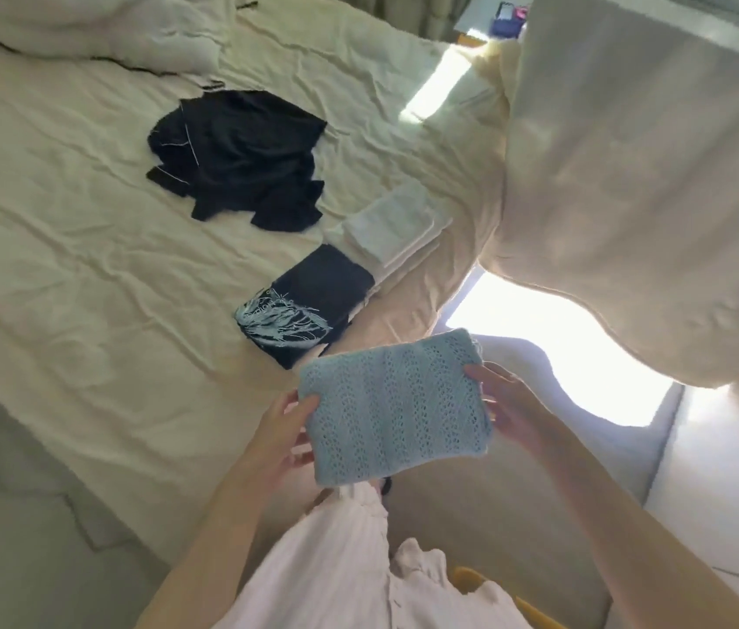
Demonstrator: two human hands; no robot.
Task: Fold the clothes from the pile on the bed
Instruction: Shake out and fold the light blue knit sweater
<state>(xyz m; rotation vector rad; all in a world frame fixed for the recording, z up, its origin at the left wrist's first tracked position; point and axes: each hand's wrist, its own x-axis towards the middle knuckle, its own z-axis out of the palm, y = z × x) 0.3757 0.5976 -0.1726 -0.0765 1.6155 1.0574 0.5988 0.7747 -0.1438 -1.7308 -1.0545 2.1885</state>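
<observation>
Here, low in the frame's centre, the left hand and right hand grasp a folded blue knit by its ends, above the bed edge; unfolded dark clothes lie upper centre; folded dark garment and white stack mid-frame.

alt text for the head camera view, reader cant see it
Both hands, left hand and right hand, hold a folded light blue knit by its ends above the edge of the bed. On the bed lie a folded dark garment, folded white pieces and an unfolded black pile.
</observation>
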